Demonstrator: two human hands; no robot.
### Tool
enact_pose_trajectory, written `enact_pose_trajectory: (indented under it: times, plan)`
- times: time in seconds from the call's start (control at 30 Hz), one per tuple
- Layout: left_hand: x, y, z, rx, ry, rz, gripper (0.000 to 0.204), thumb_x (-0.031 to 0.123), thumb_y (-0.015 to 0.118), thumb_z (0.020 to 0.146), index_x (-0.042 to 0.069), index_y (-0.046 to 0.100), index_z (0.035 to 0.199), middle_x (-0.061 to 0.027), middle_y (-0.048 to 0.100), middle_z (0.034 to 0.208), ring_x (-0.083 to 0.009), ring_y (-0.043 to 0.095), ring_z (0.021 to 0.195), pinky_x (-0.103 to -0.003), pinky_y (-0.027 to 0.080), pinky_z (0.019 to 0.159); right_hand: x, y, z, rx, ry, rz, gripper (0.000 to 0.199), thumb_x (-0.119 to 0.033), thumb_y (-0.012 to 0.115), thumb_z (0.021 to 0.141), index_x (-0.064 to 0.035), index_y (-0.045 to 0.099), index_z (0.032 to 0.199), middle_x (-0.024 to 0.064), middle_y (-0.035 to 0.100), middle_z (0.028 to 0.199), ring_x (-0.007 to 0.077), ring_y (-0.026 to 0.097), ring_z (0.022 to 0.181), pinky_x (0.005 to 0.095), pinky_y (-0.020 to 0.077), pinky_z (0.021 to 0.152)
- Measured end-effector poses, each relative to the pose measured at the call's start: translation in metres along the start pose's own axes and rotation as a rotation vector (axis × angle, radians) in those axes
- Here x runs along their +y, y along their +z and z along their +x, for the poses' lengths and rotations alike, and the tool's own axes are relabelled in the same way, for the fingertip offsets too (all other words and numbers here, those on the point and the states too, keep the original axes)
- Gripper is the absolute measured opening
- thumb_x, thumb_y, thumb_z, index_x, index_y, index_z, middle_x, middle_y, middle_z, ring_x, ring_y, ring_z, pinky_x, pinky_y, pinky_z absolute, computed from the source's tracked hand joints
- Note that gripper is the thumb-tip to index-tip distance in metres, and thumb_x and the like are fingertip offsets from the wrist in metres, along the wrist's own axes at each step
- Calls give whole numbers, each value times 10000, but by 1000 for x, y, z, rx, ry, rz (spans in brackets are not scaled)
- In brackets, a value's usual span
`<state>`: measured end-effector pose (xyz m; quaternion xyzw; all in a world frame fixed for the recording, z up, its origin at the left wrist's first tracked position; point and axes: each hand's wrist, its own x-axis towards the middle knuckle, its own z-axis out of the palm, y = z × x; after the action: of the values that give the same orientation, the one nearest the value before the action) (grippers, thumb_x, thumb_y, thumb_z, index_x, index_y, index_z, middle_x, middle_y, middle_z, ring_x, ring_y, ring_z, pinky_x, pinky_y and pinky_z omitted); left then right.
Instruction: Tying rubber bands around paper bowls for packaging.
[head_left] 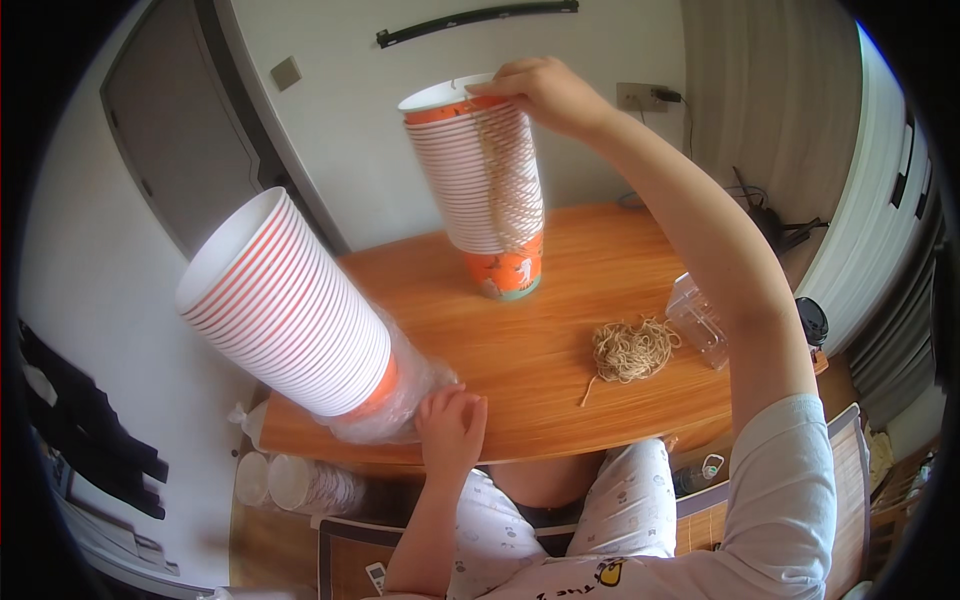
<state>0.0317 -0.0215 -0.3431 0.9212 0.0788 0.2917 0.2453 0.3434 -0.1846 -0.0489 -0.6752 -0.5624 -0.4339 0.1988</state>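
Currently my right hand (540,92) is raised above the wooden table (560,340), fingers curled over the rim of the upright stack of paper cups (485,175) and pinching its top edge. The grip sits at the rim so the whole column stays vertical and nested. Twine (503,180) runs down the side of this stack in a loose vertical band — the bottom cup, orange with a teal base, rests on the table, so the surface carries the weight and my fingers only steady it.

My left hand (452,428) rests at the near edge of the table, fingers loosely bent and pressed against the crumpled clear plastic sleeve (405,395) that wraps the foot of the second stack of paper cups (285,305). This second stack is tilted, its open white mouth pointing up and to my left, its base toward my hand; the angle follows from holding it only at the bottom through the plastic.

A loose tangle of twine (630,348) lies on the table to my right, well apart from both stacks, with a clear plastic container (700,318) just beside it. Below the table edge on my left, further stacks of cups (300,485) lie on their sides — out of reach of either hand.
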Motion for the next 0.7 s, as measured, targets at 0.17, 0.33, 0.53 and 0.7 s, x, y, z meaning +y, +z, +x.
enact_pose_trajectory:
  times: [0.17, 0.33, 0.53, 0.7]
  plan:
    - [1, -1, 1, -9, -6, -5, 194, 266, 655, 897, 80, 694, 936, -83, 638, 1159, -328, 503, 1154, -476, 359, 1017, 1, 2, 1, 31, -94, -55, 334, 10, 594, 817, -128, 738, 1086, 101, 697, 957, 299, 662, 895, 397, 541, 825]
    - [0, -1, 1, -7, 8, -2, 187, 259, 658, 894, 81, 695, 938, -85, 638, 1159, -329, 506, 1153, -475, 361, 1016, 3, 1, -4, 34, -82, -10, 335, 17, 601, 810, -122, 737, 1083, 106, 695, 959, 304, 664, 881, 395, 546, 813]
    - [0, -2, 1, -9, 1, -3, 179, 247, 661, 890, 76, 693, 930, -86, 639, 1157, -330, 510, 1148, -472, 363, 1015, 0, 3, -7, 3, -59, -5, 364, 34, 604, 806, -131, 731, 1104, 106, 689, 993, 306, 663, 897, 394, 543, 825]
    - [0, 0, 1, 1, 8, -3, 174, 244, 666, 886, 76, 691, 919, -84, 641, 1154, -327, 513, 1142, -469, 364, 1013, 1, 8, -13, -17, 17, 33, 399, 40, 601, 814, -143, 715, 1150, 105, 677, 1050, 296, 654, 940, 379, 534, 850]
